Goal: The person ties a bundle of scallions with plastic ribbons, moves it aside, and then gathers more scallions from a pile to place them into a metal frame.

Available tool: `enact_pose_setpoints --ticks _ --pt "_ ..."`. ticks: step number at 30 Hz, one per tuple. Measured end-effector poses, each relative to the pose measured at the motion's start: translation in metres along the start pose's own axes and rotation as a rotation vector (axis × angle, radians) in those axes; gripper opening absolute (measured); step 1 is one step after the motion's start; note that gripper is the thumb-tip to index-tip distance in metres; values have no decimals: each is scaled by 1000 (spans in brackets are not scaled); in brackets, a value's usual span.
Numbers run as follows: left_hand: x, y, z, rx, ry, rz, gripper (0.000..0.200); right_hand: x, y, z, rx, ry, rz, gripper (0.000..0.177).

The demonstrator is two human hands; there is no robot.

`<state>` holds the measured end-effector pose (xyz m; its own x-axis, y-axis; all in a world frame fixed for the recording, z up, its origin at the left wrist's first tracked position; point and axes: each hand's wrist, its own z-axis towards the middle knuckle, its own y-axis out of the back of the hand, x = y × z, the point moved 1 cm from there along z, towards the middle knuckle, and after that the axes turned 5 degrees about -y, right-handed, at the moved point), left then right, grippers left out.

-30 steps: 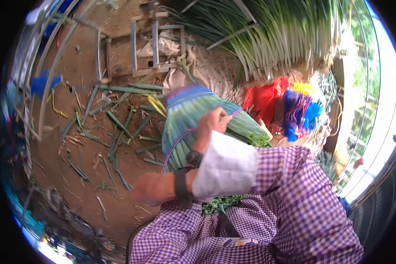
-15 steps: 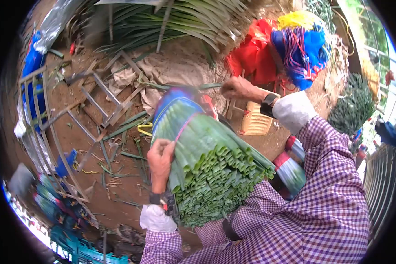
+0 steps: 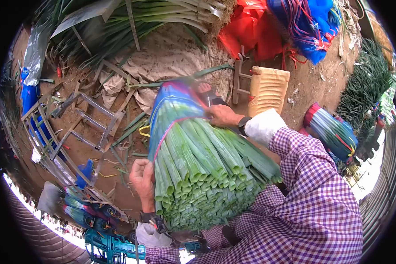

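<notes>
A thick bundle of green onions lies across my lap, its cut hollow leaf ends towards me. A blue mesh bag covers its far part, and a pink cord crosses the leaves. My left hand is closed at the bundle's left side, thumb and fingers pinching the cord's near end. On the other side, my right hand is closed against the leaves where the cord ends; its fingertips are partly hidden.
Metal frames stand on the dirt floor at left. Loose green onions lie at the top. Red bags, blue bags and a yellow-padded stool are beyond my right hand. A bagged bundle lies at right.
My right hand has come back from beyond the bundle to its right side. My left hand has moved down and left with the cord. The bundle's leaves now spread wider, and the view has shifted.
</notes>
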<state>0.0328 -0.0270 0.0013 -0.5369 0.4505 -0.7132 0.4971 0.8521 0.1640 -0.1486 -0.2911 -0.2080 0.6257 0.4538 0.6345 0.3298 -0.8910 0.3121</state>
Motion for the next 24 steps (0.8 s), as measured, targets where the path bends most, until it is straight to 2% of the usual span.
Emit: enact_pose_setpoints --ticks 4,7,10,13,14,17,18,21,24 --pt "4 2 2 11 -31 32 11 -13 -14 6 -118 27 10 22" --pt "7 3 2 16 -39 37 10 -14 -16 -4 -229 -74 285 20" --pt "-4 -3 3 33 -25 41 10 -21 -8 -21 -268 -101 392 18" --pt "-11 -6 5 61 -12 45 10 -19 -2 -60 -190 -264 775 20" --pt "-8 -5 7 73 -34 48 11 -14 2 -77 -175 -301 803 21" --pt "-4 -2 7 114 -50 67 12 40 35 -147 -171 -409 900 23" --pt "-5 -2 7 126 -52 75 13 62 41 -166 -239 -351 865 24" --pt "3 3 3 125 -17 82 14 123 52 -215 -299 -477 624 22" --pt "12 10 1 117 -16 65 14 161 44 -236 -401 -410 660 17"
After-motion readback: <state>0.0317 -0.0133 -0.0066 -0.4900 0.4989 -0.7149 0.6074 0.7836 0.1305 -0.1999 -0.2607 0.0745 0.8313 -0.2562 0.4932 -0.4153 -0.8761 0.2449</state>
